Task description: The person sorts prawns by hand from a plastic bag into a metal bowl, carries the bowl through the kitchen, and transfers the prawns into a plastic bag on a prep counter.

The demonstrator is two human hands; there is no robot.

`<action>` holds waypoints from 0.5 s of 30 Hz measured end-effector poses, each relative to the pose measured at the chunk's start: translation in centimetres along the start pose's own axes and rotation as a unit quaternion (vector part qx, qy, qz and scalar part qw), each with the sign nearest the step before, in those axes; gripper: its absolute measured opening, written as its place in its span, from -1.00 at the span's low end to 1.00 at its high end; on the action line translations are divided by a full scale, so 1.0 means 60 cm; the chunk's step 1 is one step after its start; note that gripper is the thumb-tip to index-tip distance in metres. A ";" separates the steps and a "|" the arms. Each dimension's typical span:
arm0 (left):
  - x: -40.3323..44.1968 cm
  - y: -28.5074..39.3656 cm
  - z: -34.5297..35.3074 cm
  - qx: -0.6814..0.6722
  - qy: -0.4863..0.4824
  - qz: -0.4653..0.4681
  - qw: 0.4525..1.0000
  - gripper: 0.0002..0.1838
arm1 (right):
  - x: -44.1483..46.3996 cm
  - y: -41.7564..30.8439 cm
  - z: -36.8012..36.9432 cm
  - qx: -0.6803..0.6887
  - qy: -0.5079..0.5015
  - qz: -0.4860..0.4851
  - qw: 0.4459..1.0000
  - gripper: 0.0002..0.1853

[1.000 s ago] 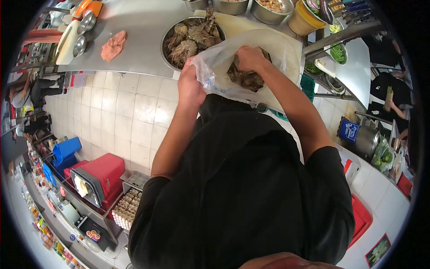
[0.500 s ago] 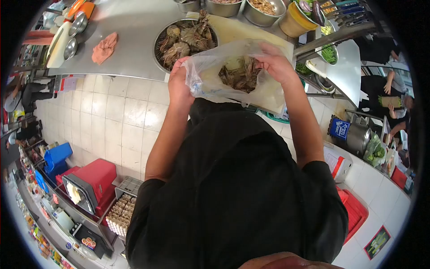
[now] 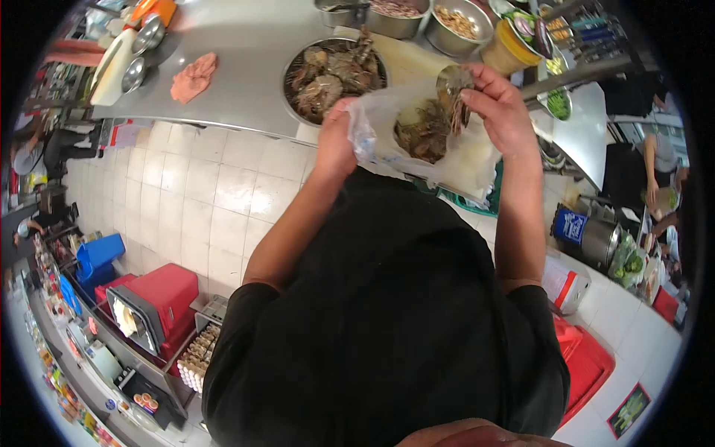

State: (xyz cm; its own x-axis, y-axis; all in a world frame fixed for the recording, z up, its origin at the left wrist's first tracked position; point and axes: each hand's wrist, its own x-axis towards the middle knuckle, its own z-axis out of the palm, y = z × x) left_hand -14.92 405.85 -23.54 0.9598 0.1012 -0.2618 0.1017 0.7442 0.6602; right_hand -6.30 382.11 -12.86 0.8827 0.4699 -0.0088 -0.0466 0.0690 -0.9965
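My left hand [image 3: 339,140] is closed on the left edge of a clear plastic bag [image 3: 381,119], keeping its mouth wide. Inside the bag lies a clump of dark shell-on prawns [image 3: 421,138]. Between the thumb and fingers of my right hand [image 3: 503,108] is a large prawn [image 3: 453,83], its legs hanging over the bag's right side. Just beyond my left hand stands a round metal colander [image 3: 286,88] heaped with more large prawns [image 3: 328,78]. Under the bag is a pale cutting board [image 3: 406,59].
Metal bowls [image 3: 398,26] of chopped food and a yellow tub [image 3: 510,48] line the back. A pink cloth [image 3: 194,77] and ladles [image 3: 134,74] lie on the steel counter [image 3: 246,52] to the left. Other people [image 3: 655,160] stand at far right and far left.
My right hand has left the bag's right edge and now holds a prawn up at that side. The counter and bag have shifted slightly right in view.
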 end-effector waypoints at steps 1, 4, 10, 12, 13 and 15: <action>-0.002 -0.011 -0.017 -0.002 -0.014 -0.006 1.000 -0.77 | 0.019 -0.009 0.014 -0.020 0.003 -0.010 1.000 -0.64; -0.018 -0.018 -0.027 0.009 -0.031 -0.042 0.999 -0.80 | 0.090 -0.005 0.064 -0.129 0.011 -0.057 0.990 -0.63; -0.039 -0.024 -0.047 0.029 -0.057 -0.062 0.996 -0.85 | 0.234 0.116 0.153 -0.461 -0.034 -0.065 0.884 -0.54; -0.042 -0.015 -0.058 0.050 -0.067 -0.061 0.995 -0.84 | 0.268 0.157 0.177 -0.475 -0.046 -0.064 0.876 -0.56; -0.042 -0.013 -0.065 0.054 -0.055 -0.053 0.996 -0.83 | 0.280 0.168 0.187 -0.482 -0.051 -0.059 0.873 -0.57; -0.044 -0.007 -0.071 0.060 -0.035 -0.044 0.997 -0.82 | 0.298 0.177 0.199 -0.500 -0.066 -0.047 0.862 -0.58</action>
State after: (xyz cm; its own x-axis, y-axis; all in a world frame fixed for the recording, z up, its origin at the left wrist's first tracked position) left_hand -18.62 408.06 -26.13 0.9614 -0.0113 -0.2750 0.2129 0.6634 0.7173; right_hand 3.38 401.73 -22.59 0.7963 0.6045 0.0196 0.5074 -0.6500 -0.5657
